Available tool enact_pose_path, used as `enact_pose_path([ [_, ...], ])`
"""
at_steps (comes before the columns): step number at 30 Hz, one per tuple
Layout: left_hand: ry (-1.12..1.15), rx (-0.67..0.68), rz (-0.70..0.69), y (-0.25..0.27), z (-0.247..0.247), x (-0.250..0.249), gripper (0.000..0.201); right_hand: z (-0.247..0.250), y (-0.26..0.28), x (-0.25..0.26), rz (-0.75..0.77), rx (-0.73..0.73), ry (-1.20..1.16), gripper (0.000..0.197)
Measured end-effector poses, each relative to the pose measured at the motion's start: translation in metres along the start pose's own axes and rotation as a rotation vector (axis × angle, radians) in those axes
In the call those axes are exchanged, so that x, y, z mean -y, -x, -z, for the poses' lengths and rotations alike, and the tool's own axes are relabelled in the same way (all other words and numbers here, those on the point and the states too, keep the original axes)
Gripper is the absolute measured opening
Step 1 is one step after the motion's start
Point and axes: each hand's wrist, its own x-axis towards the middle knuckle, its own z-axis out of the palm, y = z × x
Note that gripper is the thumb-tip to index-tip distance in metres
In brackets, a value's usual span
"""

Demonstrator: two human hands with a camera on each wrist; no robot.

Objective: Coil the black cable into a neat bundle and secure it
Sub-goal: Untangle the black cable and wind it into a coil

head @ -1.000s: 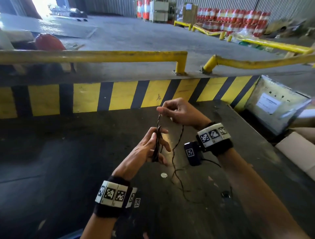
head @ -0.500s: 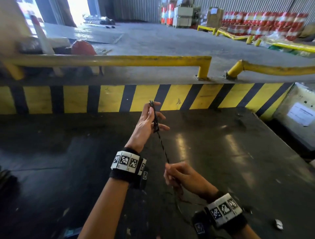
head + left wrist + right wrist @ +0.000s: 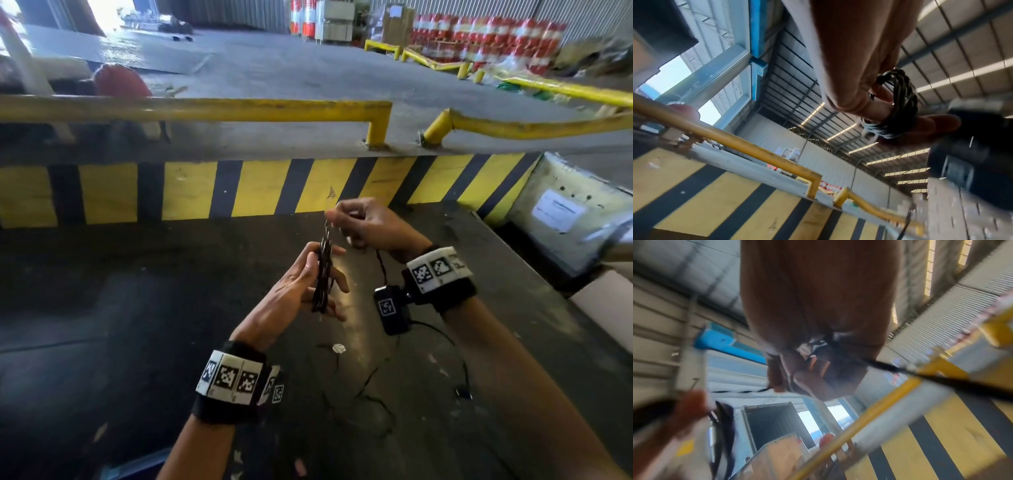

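The black cable (image 3: 323, 274) is a thin twisted cord, wound in several loops round the fingers of my left hand (image 3: 298, 291). The thumb holds the coil in place. In the left wrist view the coil (image 3: 900, 104) rings the fingertips. My right hand (image 3: 363, 222) is just above and right of the coil and pinches the free strand at its top. From that hand the strand (image 3: 382, 267) drops past my wrist to a loose tangle on the dark floor (image 3: 376, 401). The right wrist view is blurred, with the strand (image 3: 941, 379) running out to the right.
A yellow and black striped kerb (image 3: 257, 188) runs across ahead, with yellow rails (image 3: 205, 109) on top. A grey metal box (image 3: 565, 212) and cardboard (image 3: 603, 294) stand at the right. A small white scrap (image 3: 338, 348) lies on the floor below my hands.
My right hand has come up from low near my body to above the coil, bringing the strand with it. My left hand has dropped and come nearer.
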Motion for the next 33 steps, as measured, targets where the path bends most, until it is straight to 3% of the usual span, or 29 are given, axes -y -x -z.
enact_pose_path([
  [5,0.094,-0.026,-0.106,0.000,0.008,-0.019,0.046,-0.066,0.020,-0.062,-0.019,0.011,-0.459,0.036],
  [8,0.074,-0.111,-0.148,-0.012,0.022,-0.023,0.044,-0.107,0.041,-0.078,-0.043,0.110,-0.690,0.039],
  [11,0.024,-0.252,-0.160,-0.025,0.040,-0.021,0.040,-0.133,0.064,-0.075,-0.074,0.154,-0.606,0.042],
  [15,-0.183,-0.373,-0.130,-0.039,0.066,-0.008,0.033,-0.122,0.082,-0.045,0.017,0.268,-0.250,0.036],
  [18,-0.367,-0.335,-0.049,-0.037,0.069,0.011,0.027,-0.085,0.079,-0.007,0.103,0.231,-0.039,0.026],
  [22,-0.500,-0.168,0.045,-0.019,0.047,0.029,0.028,-0.034,0.059,0.028,0.171,0.114,0.084,0.019],
  [28,-0.057,0.029,0.068,0.011,0.016,0.012,0.044,-0.012,0.008,0.000,0.131,-0.022,0.010,0.023],
  [33,0.195,0.028,-0.055,0.016,0.015,-0.009,0.047,-0.069,0.012,-0.056,0.039,-0.028,-0.299,0.037],
])
